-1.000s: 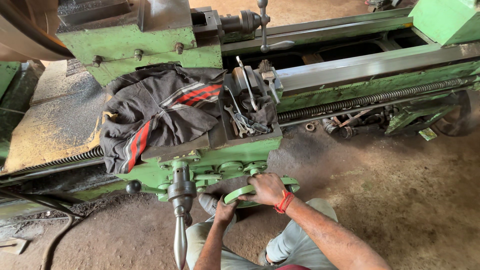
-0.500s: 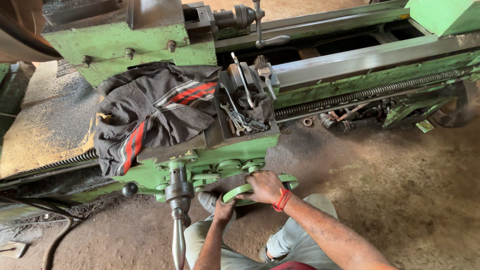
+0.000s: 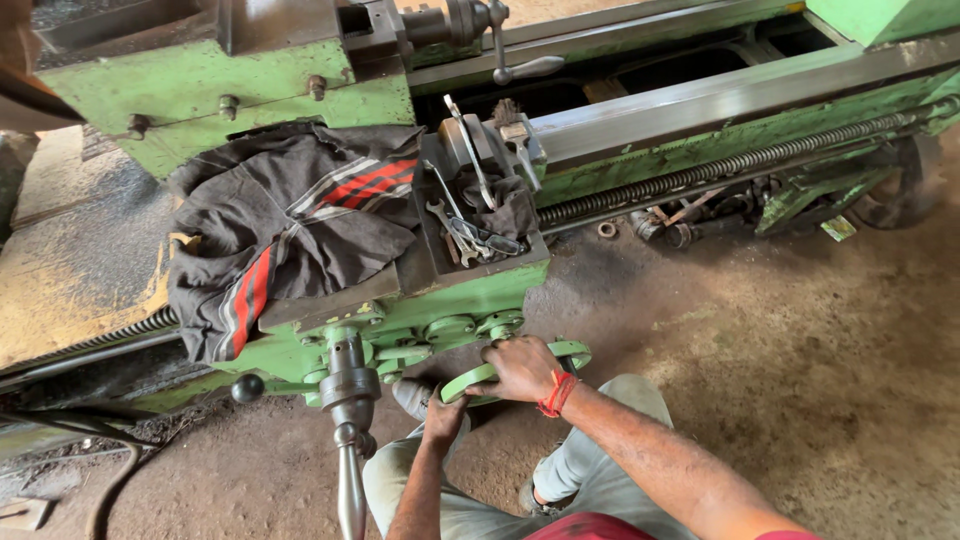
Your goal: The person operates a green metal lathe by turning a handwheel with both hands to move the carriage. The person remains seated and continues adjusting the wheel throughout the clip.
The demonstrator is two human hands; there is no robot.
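Handwheel held in both hands at the front of a green lathe

Handwheel (image 3: 515,362): green rim, mounted on the apron of the lathe carriage (image 3: 440,305), directly ahead of the person and low, just above the knees. The rim lies nearly edge-on to the camera, its visible arc running left to right.

Right hand (image 3: 522,367): fingers curled shut over the top of the rim, a red thread band at the wrist. It lies on top of the wheel and is the better placed of the two.

Left hand (image 3: 443,418): lower and nearer the body, closed on the left end of the rim from beneath; how firmly it grips cannot be told.

Long steel lever (image 3: 348,440): hangs from the apron just left of the left hand, apart from it, with a black ball knob (image 3: 246,388) further left.

Dark cloth (image 3: 285,225): grey with red and white stripes, draped over the carriage top.

Spanners (image 3: 462,225): several, lying in the tray beside the cloth.

Lead screw (image 3: 720,170): runs rightward along the lathe bed.

Packages, labels, signs: none visible.

Earth floor (image 3: 800,360): brown, dusty.
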